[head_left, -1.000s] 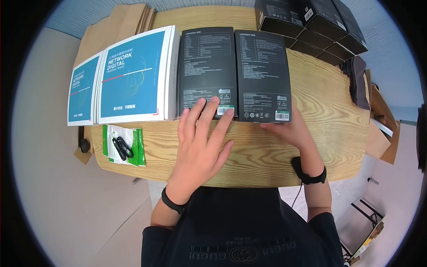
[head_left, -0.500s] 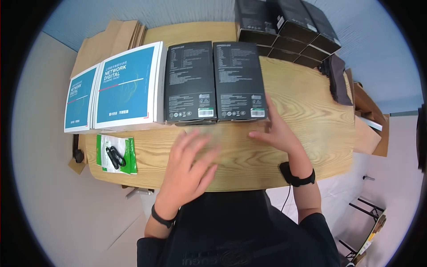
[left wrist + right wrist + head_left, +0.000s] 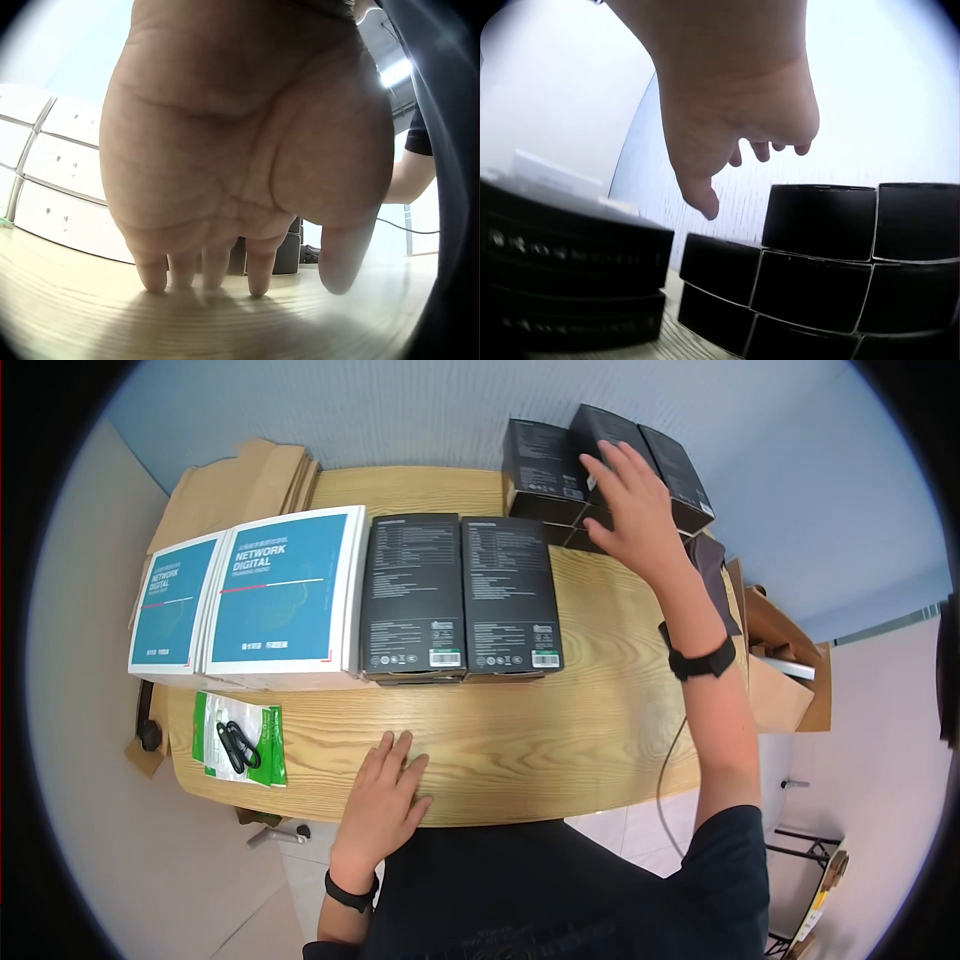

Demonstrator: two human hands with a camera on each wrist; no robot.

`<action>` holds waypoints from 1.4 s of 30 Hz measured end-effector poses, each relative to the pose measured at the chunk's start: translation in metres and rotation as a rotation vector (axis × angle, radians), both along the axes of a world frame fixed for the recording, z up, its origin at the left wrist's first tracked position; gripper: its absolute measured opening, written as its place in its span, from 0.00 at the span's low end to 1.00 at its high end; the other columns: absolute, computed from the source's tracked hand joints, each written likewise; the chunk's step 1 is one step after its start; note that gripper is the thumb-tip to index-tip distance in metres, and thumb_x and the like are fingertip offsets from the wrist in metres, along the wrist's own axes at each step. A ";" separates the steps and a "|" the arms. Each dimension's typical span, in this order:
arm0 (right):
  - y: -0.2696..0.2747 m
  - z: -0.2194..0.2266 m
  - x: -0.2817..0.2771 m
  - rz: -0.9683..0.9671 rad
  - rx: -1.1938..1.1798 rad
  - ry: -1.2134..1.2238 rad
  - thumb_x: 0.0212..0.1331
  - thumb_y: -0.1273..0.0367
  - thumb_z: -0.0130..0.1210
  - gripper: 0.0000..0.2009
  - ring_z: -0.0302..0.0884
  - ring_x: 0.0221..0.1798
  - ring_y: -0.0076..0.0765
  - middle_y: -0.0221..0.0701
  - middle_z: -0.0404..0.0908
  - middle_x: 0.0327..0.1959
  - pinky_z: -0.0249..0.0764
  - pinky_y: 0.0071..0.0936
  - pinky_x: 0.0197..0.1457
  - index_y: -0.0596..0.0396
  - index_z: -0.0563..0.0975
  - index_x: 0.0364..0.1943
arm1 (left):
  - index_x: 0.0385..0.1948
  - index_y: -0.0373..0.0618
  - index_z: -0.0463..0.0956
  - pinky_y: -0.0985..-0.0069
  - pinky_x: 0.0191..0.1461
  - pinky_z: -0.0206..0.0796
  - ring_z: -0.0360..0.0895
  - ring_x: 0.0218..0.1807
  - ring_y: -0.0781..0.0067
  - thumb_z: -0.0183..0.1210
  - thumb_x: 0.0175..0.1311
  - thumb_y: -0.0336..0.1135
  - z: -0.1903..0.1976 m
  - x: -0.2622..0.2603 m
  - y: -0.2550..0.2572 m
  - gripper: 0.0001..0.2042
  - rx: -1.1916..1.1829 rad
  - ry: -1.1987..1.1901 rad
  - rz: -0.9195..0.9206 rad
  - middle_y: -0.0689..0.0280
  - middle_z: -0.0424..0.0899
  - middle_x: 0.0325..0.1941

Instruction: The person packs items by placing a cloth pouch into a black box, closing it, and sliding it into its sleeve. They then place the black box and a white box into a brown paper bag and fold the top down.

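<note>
My right hand [image 3: 632, 510] reaches over the stack of black boxes [image 3: 545, 455] at the back right of the table. Its fingers are spread and hold nothing. In the right wrist view, that hand [image 3: 739, 105] hangs above the stacked boxes [image 3: 821, 217], thumb pointing down near the lowest column. My left hand [image 3: 380, 800] rests near the table's front edge, and the left wrist view has its fingertips [image 3: 259, 285] on the wood. Two more black boxes with printed text, the left one [image 3: 415, 585] and the right one [image 3: 508, 595], lie side by side mid-table.
Two blue-and-white boxes [image 3: 280, 590] adjoin the black pair on the left. In front lies a green-and-white packet [image 3: 272, 760] with a coiled black cable [image 3: 238, 748]. Brown paper bags [image 3: 235, 490] sit behind; a dark cloth [image 3: 712, 585] and cardboard carton [image 3: 780, 695] are at right.
My right hand has left the side of the right printed black box and moved up to the back stack. My left hand has come off the left one and down to the table's front.
</note>
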State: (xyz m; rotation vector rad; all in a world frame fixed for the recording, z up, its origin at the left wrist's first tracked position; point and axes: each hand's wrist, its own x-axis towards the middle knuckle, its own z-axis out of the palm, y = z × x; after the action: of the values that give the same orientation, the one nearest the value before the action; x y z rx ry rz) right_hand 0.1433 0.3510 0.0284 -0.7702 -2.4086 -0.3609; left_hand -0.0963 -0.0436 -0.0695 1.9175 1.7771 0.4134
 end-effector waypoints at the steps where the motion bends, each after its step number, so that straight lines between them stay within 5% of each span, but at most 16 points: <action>1: 0.005 -0.004 -0.010 -0.053 0.054 -0.188 0.50 0.65 0.74 0.38 0.62 0.78 0.48 0.38 0.72 0.71 0.62 0.50 0.77 0.45 0.71 0.70 | 0.62 0.41 0.75 0.51 0.79 0.55 0.57 0.79 0.37 0.67 0.59 0.35 0.001 -0.001 0.000 0.27 -0.001 -0.001 0.014 0.49 0.65 0.76; 3: 0.015 -0.014 -0.027 -0.133 0.050 -0.458 0.41 0.61 0.79 0.51 0.53 0.83 0.47 0.37 0.70 0.74 0.52 0.54 0.83 0.41 0.65 0.75 | 0.62 0.42 0.75 0.49 0.80 0.54 0.58 0.79 0.37 0.67 0.60 0.34 0.003 0.000 0.000 0.26 0.003 -0.036 0.020 0.49 0.65 0.76; 8: 0.016 -0.047 -0.043 -0.163 0.164 -0.466 0.36 0.58 0.80 0.49 0.54 0.82 0.49 0.35 0.77 0.65 0.45 0.63 0.82 0.41 0.70 0.72 | 0.62 0.43 0.75 0.48 0.81 0.51 0.56 0.80 0.40 0.67 0.60 0.33 -0.004 -0.003 -0.004 0.26 0.007 -0.091 0.055 0.50 0.65 0.77; 14: 0.027 -0.072 -0.044 -0.189 0.385 -0.404 0.42 0.67 0.74 0.40 0.62 0.78 0.49 0.34 0.79 0.57 0.50 0.59 0.81 0.45 0.74 0.67 | 0.63 0.46 0.74 0.49 0.82 0.49 0.54 0.81 0.44 0.68 0.60 0.34 -0.006 -0.007 -0.005 0.27 -0.017 -0.120 0.046 0.54 0.63 0.78; 20: 0.030 -0.039 -0.054 0.087 0.027 -0.072 0.42 0.71 0.74 0.39 0.72 0.68 0.56 0.45 0.79 0.57 0.67 0.47 0.73 0.55 0.72 0.65 | 0.64 0.47 0.74 0.48 0.82 0.49 0.53 0.82 0.46 0.68 0.59 0.34 -0.008 -0.010 -0.004 0.28 -0.022 -0.122 0.032 0.56 0.62 0.79; 23: 0.021 -0.011 -0.052 -0.005 -0.210 0.204 0.48 0.65 0.69 0.35 0.76 0.64 0.56 0.47 0.78 0.60 0.72 0.42 0.68 0.58 0.73 0.65 | 0.63 0.47 0.75 0.48 0.81 0.49 0.53 0.82 0.46 0.69 0.59 0.34 -0.008 -0.012 -0.003 0.27 -0.024 -0.118 0.027 0.56 0.62 0.78; 24: 0.012 0.001 -0.050 -0.040 -0.220 0.241 0.50 0.68 0.71 0.36 0.79 0.62 0.46 0.43 0.80 0.59 0.75 0.37 0.66 0.56 0.71 0.67 | 0.63 0.47 0.75 0.48 0.81 0.50 0.53 0.82 0.46 0.69 0.59 0.34 -0.008 -0.012 -0.003 0.27 -0.020 -0.115 0.026 0.56 0.63 0.78; 26: 0.012 0.011 -0.029 0.052 -0.392 0.411 0.53 0.72 0.72 0.36 0.80 0.59 0.33 0.40 0.78 0.61 0.77 0.29 0.61 0.59 0.69 0.69 | 0.62 0.47 0.76 0.49 0.80 0.51 0.54 0.81 0.46 0.69 0.59 0.34 -0.006 -0.012 -0.001 0.26 -0.016 -0.111 0.025 0.57 0.64 0.77; 32: -0.083 0.031 0.058 0.230 -0.279 0.783 0.48 0.79 0.73 0.45 0.72 0.69 0.42 0.41 0.71 0.67 0.71 0.41 0.71 0.59 0.61 0.72 | 0.57 0.46 0.79 0.55 0.72 0.61 0.68 0.72 0.49 0.68 0.59 0.33 0.010 -0.019 0.014 0.23 0.011 -0.175 0.070 0.57 0.74 0.69; 34: -0.125 0.026 0.119 -0.131 0.197 0.463 0.44 0.69 0.76 0.51 0.69 0.73 0.54 0.51 0.67 0.71 0.66 0.48 0.75 0.65 0.57 0.73 | 0.57 0.45 0.79 0.58 0.70 0.64 0.72 0.68 0.50 0.68 0.59 0.32 0.019 -0.022 0.022 0.22 -0.007 -0.225 0.089 0.57 0.77 0.66; 35: -0.152 0.030 0.129 -0.155 0.091 0.410 0.48 0.66 0.74 0.48 0.71 0.70 0.48 0.49 0.66 0.71 0.69 0.45 0.72 0.67 0.58 0.72 | 0.56 0.44 0.79 0.60 0.68 0.66 0.75 0.65 0.49 0.68 0.59 0.31 0.023 -0.021 0.025 0.21 -0.002 -0.246 0.071 0.56 0.78 0.64; 36: -0.172 0.019 0.142 -0.066 -0.259 0.577 0.53 0.67 0.69 0.43 0.72 0.70 0.49 0.51 0.65 0.72 0.69 0.46 0.72 0.65 0.61 0.72 | 0.56 0.42 0.78 0.62 0.66 0.68 0.77 0.63 0.49 0.67 0.59 0.30 0.026 -0.018 0.027 0.21 0.001 -0.264 0.048 0.55 0.80 0.62; 38: -0.206 -0.016 0.162 0.074 -0.361 0.883 0.60 0.69 0.62 0.31 0.69 0.73 0.52 0.51 0.63 0.74 0.69 0.49 0.73 0.53 0.68 0.69 | 0.57 0.41 0.78 0.62 0.66 0.68 0.77 0.62 0.49 0.67 0.60 0.29 0.030 -0.008 0.033 0.21 -0.010 -0.321 -0.005 0.54 0.80 0.61; 40: -0.250 -0.032 0.177 0.011 -0.789 1.166 0.66 0.68 0.58 0.22 0.63 0.76 0.57 0.52 0.60 0.76 0.69 0.53 0.74 0.39 0.71 0.64 | 0.57 0.40 0.77 0.62 0.65 0.69 0.78 0.61 0.48 0.66 0.60 0.28 0.032 0.007 0.039 0.21 -0.020 -0.378 -0.061 0.53 0.80 0.60; 41: -0.269 -0.036 0.174 -0.182 -0.921 1.297 0.65 0.68 0.63 0.22 0.59 0.77 0.62 0.53 0.58 0.76 0.67 0.55 0.74 0.33 0.72 0.60 | 0.59 0.40 0.76 0.62 0.66 0.69 0.77 0.62 0.48 0.66 0.61 0.27 0.034 0.015 0.043 0.22 -0.027 -0.417 -0.079 0.52 0.80 0.61; 42: -0.273 -0.058 0.178 -0.032 -0.513 0.618 0.60 0.68 0.70 0.27 0.61 0.76 0.64 0.54 0.58 0.75 0.68 0.53 0.73 0.33 0.71 0.61 | 0.60 0.39 0.75 0.62 0.66 0.69 0.77 0.62 0.48 0.65 0.62 0.27 0.035 0.023 0.046 0.23 -0.034 -0.455 -0.096 0.51 0.79 0.61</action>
State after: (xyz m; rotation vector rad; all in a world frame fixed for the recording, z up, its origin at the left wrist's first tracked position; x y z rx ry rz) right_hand 0.3214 0.0775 -0.0294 -0.9642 -1.8992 0.4504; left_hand -0.0730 0.0024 -0.0344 1.7072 1.3820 0.7150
